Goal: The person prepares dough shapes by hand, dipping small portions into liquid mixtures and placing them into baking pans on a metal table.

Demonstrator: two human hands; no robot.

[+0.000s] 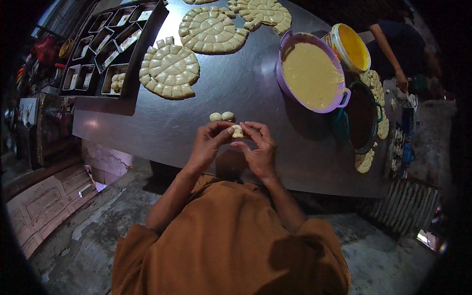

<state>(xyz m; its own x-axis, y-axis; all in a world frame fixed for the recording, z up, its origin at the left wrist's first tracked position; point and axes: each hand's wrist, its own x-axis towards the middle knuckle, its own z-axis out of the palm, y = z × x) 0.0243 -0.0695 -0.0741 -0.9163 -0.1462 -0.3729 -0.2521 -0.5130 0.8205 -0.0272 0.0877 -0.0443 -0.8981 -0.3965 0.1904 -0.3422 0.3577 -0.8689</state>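
Observation:
Near the front edge of the steel table (pixel 123 125), my left hand (pixel 209 142) pinches a small lump of pale dough (pixel 237 132) between thumb and fingers. My right hand (pixel 259 150) has its fingertips on the same lump, with the thumb below it. Just beyond my hands two round dough balls (pixel 227 116) sit side by side. Farther back lie large flat rounds of scored dough (pixel 169 69), one near the centre left and others along the far side.
A dark tray (pixel 132 69) of metal tins is at back left. At right stand a purple basin (pixel 309 73) of batter, a yellow bucket (pixel 354 46), a dark green-handled tub (pixel 364 123) and more dough pieces (pixel 366 160). Another person's arm (pixel 388 54) reaches in at far right.

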